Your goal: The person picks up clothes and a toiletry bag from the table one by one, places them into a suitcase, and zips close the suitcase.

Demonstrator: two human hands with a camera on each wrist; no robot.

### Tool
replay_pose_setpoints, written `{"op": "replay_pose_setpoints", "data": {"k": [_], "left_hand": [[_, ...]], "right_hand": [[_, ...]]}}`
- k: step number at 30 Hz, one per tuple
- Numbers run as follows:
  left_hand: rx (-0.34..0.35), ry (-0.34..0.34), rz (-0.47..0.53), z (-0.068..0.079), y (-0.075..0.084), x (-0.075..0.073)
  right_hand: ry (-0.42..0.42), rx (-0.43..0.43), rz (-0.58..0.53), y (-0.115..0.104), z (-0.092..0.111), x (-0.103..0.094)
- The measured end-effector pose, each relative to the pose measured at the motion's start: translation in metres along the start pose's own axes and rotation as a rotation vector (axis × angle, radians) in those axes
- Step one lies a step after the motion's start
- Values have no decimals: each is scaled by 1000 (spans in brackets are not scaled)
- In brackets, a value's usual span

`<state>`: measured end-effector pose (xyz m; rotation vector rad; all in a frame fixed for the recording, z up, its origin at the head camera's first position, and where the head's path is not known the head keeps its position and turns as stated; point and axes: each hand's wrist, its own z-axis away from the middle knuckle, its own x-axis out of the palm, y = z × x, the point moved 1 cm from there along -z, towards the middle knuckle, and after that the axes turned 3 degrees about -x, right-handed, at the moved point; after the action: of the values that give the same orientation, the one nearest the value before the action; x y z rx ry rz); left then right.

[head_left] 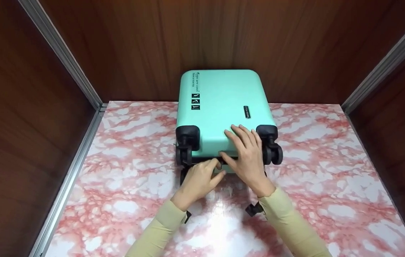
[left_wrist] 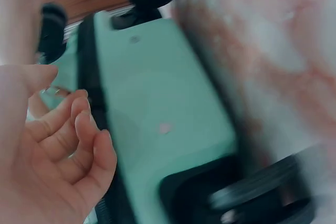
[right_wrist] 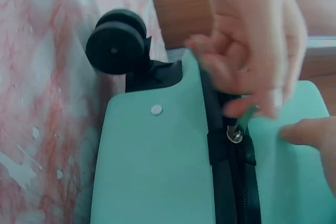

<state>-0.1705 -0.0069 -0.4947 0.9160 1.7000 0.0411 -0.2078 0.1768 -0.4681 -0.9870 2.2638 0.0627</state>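
A mint-green hard-shell suitcase (head_left: 224, 103) lies flat, its wheeled end facing me. My left hand (head_left: 199, 180) is at the dark zipper band of that end. In the right wrist view, its thumb and finger pinch a green zipper pull (right_wrist: 245, 119) above the metal slider (right_wrist: 235, 137); the black zipper teeth (right_wrist: 239, 182) run on along the band. The left hand's other fingers curl inward in the left wrist view. My right hand (head_left: 249, 160) rests on the shell's edge with fingers spread over the top face, near the right wheel.
Black caster wheels (head_left: 184, 153) stick out at the suitcase's corners. The table (head_left: 127, 171) has a red-and-white marbled top. Brown wood-grain panels (head_left: 134, 46) with metal edge strips (head_left: 70, 71) enclose it at the back and sides. Small black pieces (head_left: 254, 208) sit by both sleeve cuffs.
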Motion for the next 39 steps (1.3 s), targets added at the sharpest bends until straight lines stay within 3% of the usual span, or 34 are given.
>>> {"op": "replay_pose_setpoints", "data": {"k": [5, 8, 10, 12, 15, 19, 24, 31, 39], "left_hand": [[89, 104, 69, -1, 19, -32], [175, 209, 74, -6, 27, -55], [188, 291, 54, -12, 27, -69], [127, 365, 14, -19, 20, -81], [-91, 403, -52, -25, 4, -95], [-372, 310, -154, -27, -17, -104], [-551, 147, -262, -33, -27, -107], [-686, -10, -238, -46, -33, -106], [-737, -63, -217, -53, -34, -106]], "right_hand": [[138, -31, -97, -6, 7, -5], [211, -44, -128, -9, 13, -7], [228, -45, -151, -10, 18, -8], [209, -31, -177, -11, 24, -6], [127, 22, -193, -11, 37, -2], [-9, 143, -138, -9, 55, 7], [-151, 273, -61, -10, 67, 18], [-177, 377, -157, -17, 69, 34], [-156, 293, -156, -24, 70, 39]]}}
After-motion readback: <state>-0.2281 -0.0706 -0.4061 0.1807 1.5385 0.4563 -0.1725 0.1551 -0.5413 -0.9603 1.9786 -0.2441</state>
